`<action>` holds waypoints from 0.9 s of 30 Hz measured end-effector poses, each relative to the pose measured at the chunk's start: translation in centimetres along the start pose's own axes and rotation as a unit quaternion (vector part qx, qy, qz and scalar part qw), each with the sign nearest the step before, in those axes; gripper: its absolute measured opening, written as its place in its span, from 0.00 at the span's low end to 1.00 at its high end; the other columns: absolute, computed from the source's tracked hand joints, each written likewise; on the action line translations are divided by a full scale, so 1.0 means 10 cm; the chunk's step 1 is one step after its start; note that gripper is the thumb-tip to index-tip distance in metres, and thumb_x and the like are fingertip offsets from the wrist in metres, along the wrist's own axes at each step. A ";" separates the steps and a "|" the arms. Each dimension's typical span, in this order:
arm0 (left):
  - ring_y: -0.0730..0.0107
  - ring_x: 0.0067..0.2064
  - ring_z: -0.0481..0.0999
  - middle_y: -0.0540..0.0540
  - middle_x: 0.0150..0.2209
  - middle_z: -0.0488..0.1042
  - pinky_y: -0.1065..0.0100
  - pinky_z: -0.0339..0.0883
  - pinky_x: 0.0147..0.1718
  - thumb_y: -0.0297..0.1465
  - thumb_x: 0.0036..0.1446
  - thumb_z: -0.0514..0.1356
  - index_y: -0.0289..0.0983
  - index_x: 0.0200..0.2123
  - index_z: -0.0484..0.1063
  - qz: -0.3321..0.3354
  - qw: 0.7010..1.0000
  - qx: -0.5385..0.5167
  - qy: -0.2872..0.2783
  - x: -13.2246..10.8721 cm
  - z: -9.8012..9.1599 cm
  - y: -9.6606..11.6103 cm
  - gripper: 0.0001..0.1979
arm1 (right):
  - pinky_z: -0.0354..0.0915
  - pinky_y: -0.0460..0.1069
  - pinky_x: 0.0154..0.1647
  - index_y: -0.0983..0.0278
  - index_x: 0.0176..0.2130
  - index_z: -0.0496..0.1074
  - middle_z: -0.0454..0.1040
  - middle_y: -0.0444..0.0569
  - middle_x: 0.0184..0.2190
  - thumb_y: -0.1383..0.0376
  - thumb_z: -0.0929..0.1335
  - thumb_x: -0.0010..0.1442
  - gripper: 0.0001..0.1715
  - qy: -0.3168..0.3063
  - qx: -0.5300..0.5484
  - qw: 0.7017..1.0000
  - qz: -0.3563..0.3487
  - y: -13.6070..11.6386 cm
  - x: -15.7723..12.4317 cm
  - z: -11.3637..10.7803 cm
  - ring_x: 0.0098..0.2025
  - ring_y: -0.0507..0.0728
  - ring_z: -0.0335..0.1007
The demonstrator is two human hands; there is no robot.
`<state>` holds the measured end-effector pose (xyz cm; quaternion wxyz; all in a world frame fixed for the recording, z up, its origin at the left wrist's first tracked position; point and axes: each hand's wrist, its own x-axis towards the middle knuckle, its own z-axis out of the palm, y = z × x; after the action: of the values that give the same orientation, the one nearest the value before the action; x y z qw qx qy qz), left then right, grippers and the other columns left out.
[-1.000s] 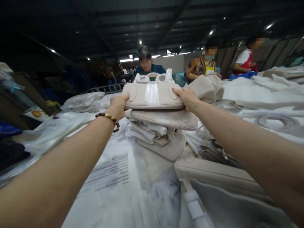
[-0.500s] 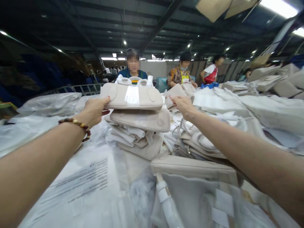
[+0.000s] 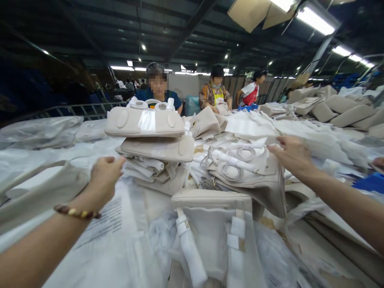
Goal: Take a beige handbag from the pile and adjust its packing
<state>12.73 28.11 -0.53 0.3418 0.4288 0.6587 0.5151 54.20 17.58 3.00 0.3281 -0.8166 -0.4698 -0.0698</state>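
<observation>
My left hand, with a beaded bracelet on the wrist, is closed with its fingers curled and nothing visible in it. It hovers left of a stack of beige handbags, the top handbag lying with its base toward me. My right hand pinches the upper right edge of another beige handbag, whose wrapped handles face up. That handbag lies tilted on a pile, its right end hanging down. Nearer me is a beige handbag with white-wrapped straps, partly under a translucent sheet.
A printed clear plastic bag covers the front left, beside another beige bag. White wrapping sheets and a heap of bag pieces fill the right. Several people work across the table. A blue item sits far right.
My left hand has left the top handbag and come lower and nearer. My right hand has moved right onto the handbag edge. The view has turned slightly to the right.
</observation>
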 end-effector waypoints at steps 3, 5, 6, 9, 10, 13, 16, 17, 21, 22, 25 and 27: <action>0.59 0.39 0.69 0.45 0.33 0.70 0.63 0.62 0.35 0.38 0.37 0.67 0.35 0.30 0.69 -0.065 0.984 0.031 -0.165 -0.60 0.06 -0.41 0.17 | 0.66 0.60 0.41 0.61 0.45 0.68 0.72 0.59 0.45 0.52 0.60 0.54 0.24 -0.017 0.085 0.995 -0.046 0.04 -0.70 -0.16 0.41 0.67 0.70; 0.56 0.39 0.71 0.43 0.33 0.73 0.63 0.63 0.34 0.42 0.33 0.67 0.34 0.29 0.72 -0.114 0.962 0.047 -0.244 -0.99 0.12 -0.69 0.20 | 0.68 0.57 0.31 0.58 0.39 0.69 0.75 0.53 0.36 0.47 0.63 0.51 0.22 -0.155 0.155 0.975 -0.022 0.08 -1.22 -0.17 0.34 0.64 0.71; 0.56 0.38 0.71 0.43 0.32 0.74 0.62 0.63 0.34 0.43 0.33 0.67 0.33 0.29 0.73 -0.138 0.951 0.050 -0.272 -1.16 0.15 -0.81 0.21 | 0.68 0.56 0.29 0.58 0.38 0.70 0.75 0.52 0.35 0.46 0.64 0.50 0.23 -0.215 0.148 0.965 0.000 0.12 -1.45 -0.14 0.32 0.62 0.71; 0.57 0.36 0.72 0.43 0.30 0.75 0.61 0.63 0.35 0.45 0.34 0.64 0.33 0.30 0.74 -0.186 0.934 0.041 -0.304 -1.50 0.20 -1.05 0.23 | 0.69 0.57 0.36 0.63 0.46 0.68 0.74 0.56 0.43 0.44 0.65 0.48 0.33 -0.292 0.144 0.943 0.072 0.27 -1.85 0.03 0.40 0.64 0.72; 0.57 0.36 0.73 0.43 0.31 0.75 0.61 0.64 0.35 0.45 0.35 0.63 0.33 0.30 0.73 -0.195 0.933 0.033 -0.301 -1.57 0.20 -1.09 0.22 | 0.69 0.58 0.40 0.65 0.48 0.66 0.73 0.59 0.46 0.43 0.65 0.47 0.37 -0.300 0.161 0.936 0.094 0.32 -1.89 0.10 0.44 0.65 0.71; 0.55 0.44 0.72 0.41 0.38 0.75 0.59 0.65 0.42 0.45 0.43 0.58 0.34 0.33 0.71 -0.205 0.945 0.012 -0.256 -1.74 0.13 -1.13 0.21 | 0.65 0.60 0.52 0.69 0.54 0.61 0.68 0.64 0.52 0.41 0.65 0.47 0.45 -0.307 0.209 0.919 0.135 0.40 -1.82 0.26 0.52 0.66 0.67; 0.59 0.55 0.66 0.42 0.52 0.69 0.60 0.59 0.54 0.44 0.50 0.56 0.37 0.42 0.68 -0.196 0.969 -0.010 -0.152 -2.01 -0.06 -1.19 0.20 | 0.63 0.63 0.52 0.69 0.55 0.61 0.67 0.65 0.52 0.41 0.63 0.52 0.44 -0.236 0.170 0.955 0.065 0.34 -1.71 0.29 0.53 0.68 0.66; 0.60 0.57 0.64 0.43 0.53 0.68 0.60 0.56 0.57 0.43 0.51 0.56 0.39 0.44 0.67 -0.206 0.972 -0.026 -0.113 -2.13 -0.14 -1.23 0.19 | 0.63 0.64 0.52 0.69 0.55 0.61 0.68 0.65 0.52 0.43 0.62 0.54 0.41 -0.188 0.143 0.972 0.000 0.30 -1.69 0.27 0.54 0.69 0.65; 0.58 0.50 0.72 0.40 0.45 0.74 0.59 0.63 0.53 0.38 0.49 0.64 0.36 0.39 0.71 -0.346 0.922 -0.161 -0.059 -2.68 -0.40 -1.50 0.16 | 0.60 0.60 0.55 0.68 0.55 0.63 0.69 0.62 0.50 0.56 0.61 0.62 0.26 -0.028 0.059 0.952 -0.299 0.07 -1.64 0.23 0.55 0.66 0.63; 0.58 0.47 0.74 0.39 0.42 0.75 0.60 0.66 0.50 0.36 0.47 0.66 0.34 0.37 0.72 -0.385 0.898 -0.201 -0.071 -2.80 -0.41 -1.56 0.15 | 0.60 0.59 0.55 0.68 0.54 0.63 0.70 0.62 0.50 0.57 0.61 0.63 0.24 -0.023 0.042 0.940 -0.338 0.02 -1.61 0.24 0.54 0.65 0.64; 0.60 0.40 0.77 0.39 0.37 0.77 0.63 0.71 0.45 0.30 0.46 0.67 0.32 0.35 0.74 -0.443 0.840 -0.299 -0.092 -3.06 -0.33 -1.66 0.12 | 0.61 0.58 0.52 0.69 0.52 0.66 0.71 0.60 0.49 0.58 0.61 0.63 0.23 -0.066 -0.021 0.918 -0.391 -0.13 -1.49 0.35 0.52 0.66 0.66; 0.64 0.37 0.78 0.39 0.37 0.78 0.66 0.73 0.39 0.26 0.50 0.63 0.32 0.35 0.74 -0.451 0.825 -0.334 -0.071 -3.13 -0.21 -1.63 0.07 | 0.61 0.58 0.49 0.70 0.49 0.68 0.72 0.59 0.47 0.59 0.62 0.62 0.21 -0.121 -0.063 0.904 -0.406 -0.19 -1.43 0.46 0.49 0.66 0.67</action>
<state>19.82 -3.06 -15.65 0.7043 -0.0207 0.5402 0.4602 43.97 10.69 -5.72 0.1596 -0.5762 -0.7914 -0.1272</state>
